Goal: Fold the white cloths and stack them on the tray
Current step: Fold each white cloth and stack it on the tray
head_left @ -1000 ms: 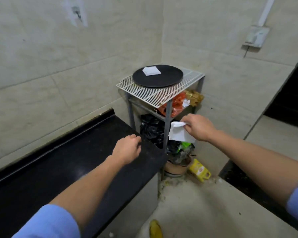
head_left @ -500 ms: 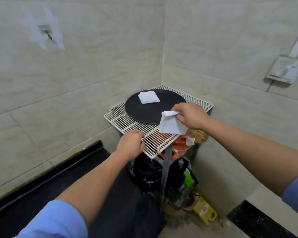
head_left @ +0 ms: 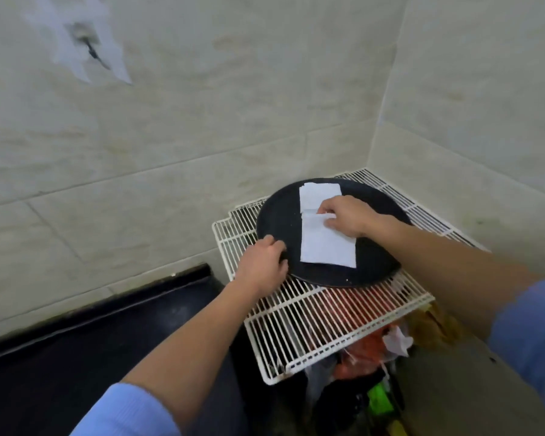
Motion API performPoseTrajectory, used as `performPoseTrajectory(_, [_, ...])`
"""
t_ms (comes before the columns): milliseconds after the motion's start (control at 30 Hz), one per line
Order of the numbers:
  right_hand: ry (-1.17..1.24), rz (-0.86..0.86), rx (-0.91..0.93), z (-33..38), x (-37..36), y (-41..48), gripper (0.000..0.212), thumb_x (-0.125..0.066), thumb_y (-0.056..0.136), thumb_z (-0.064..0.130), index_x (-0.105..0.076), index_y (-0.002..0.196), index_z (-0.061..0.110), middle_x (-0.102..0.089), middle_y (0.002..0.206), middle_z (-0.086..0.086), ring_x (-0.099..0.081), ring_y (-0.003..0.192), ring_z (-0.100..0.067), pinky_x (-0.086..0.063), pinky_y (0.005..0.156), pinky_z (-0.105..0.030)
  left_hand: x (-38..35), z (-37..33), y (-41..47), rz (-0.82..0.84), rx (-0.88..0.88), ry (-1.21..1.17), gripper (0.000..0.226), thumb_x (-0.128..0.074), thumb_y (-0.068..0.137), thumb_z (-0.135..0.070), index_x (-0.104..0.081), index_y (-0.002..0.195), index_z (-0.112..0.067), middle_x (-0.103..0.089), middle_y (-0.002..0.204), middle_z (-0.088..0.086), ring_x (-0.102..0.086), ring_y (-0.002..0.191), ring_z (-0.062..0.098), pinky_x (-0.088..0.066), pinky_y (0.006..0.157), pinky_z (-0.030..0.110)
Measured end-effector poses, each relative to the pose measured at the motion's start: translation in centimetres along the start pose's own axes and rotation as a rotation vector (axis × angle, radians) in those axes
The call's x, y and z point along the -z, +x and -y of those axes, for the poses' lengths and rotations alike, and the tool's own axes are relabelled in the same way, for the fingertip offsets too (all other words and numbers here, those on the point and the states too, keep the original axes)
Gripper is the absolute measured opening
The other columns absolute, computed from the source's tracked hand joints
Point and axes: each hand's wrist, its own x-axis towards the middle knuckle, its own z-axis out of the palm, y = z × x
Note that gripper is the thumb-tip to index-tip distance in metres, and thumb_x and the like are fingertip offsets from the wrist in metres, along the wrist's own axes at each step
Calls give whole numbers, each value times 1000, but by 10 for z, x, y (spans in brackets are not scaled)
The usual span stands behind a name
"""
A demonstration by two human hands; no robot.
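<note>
Over on the white wire rack [head_left: 312, 322], the folded white cloth [head_left: 326, 247] has come down from mid-air onto the round black tray [head_left: 274, 221]. The right hand [head_left: 346, 217] pinches its far edge, right up against the first folded cloth [head_left: 317, 193]. The left hand [head_left: 261, 265] grips the tray's left rim. So it's landed but isn't stacked yet, and the right hand hides where the two cloths meet.

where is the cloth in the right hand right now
In the head view the cloth lies on the black tray on the wire rack, its far edge held by the right hand, just in front of the other folded cloth.
</note>
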Motion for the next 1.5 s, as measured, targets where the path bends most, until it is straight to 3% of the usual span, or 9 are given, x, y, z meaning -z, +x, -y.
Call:
performPoseTrajectory(233, [-79,-4,50,-36,-28,63,33,-54,94,25,-57,127,24,-59,127,-1,-57,110,-23,-41,76,-31,-23,-4,19,3,136,20,29,-49,92,-32,-59,114,-17,-54,111,3,-53,101,24,-46,90,41])
performPoseTrajectory(433, [-261,-130,153,-44,-46,64,38,-45,98,25,-47,135,24,-49,126,-7,-48,112,-26,-41,73,-35,-33,-4,18,-61,147,2,27,-50,92,-26,-62,111,-11,-56,111,5,-54,99,24,-47,88,41])
performPoseTrajectory(733, [-205,-215,201,-2,-35,50,39,-48,97,29,-49,135,20,-47,132,-8,-42,121,-29,-38,92,-41,-9,11,-10,-162,178,26,24,-55,90,-24,-63,108,-10,-58,105,3,-56,93,22,-49,81,38])
performPoseTrajectory(1033, [-91,-160,589,195,-76,-2,35,-51,92,27,-58,125,17,-56,123,-9,-47,117,-28,-42,91,-39,52,95,-211,-134,625,128,22,-50,91,-29,-60,106,-16,-60,103,2,-59,94,26,-47,73,35])
performPoseTrajectory(1267, [-58,-15,864,394,-156,-115,35,-52,93,36,-58,124,20,-56,120,-7,-52,113,-29,-49,86,-40,101,140,-448,-123,923,232,20,-48,90,-29,-58,105,-20,-59,103,1,-60,95,28,-42,71,34])
performPoseTrajectory(1500, [-106,144,1127,567,-224,-231,34,-49,94,38,-54,125,25,-53,122,-2,-50,115,-24,-49,83,-38,138,158,-657,-141,1203,293,19,-48,90,-30,-59,102,-20,-61,103,3,-60,96,27,-48,74,36])
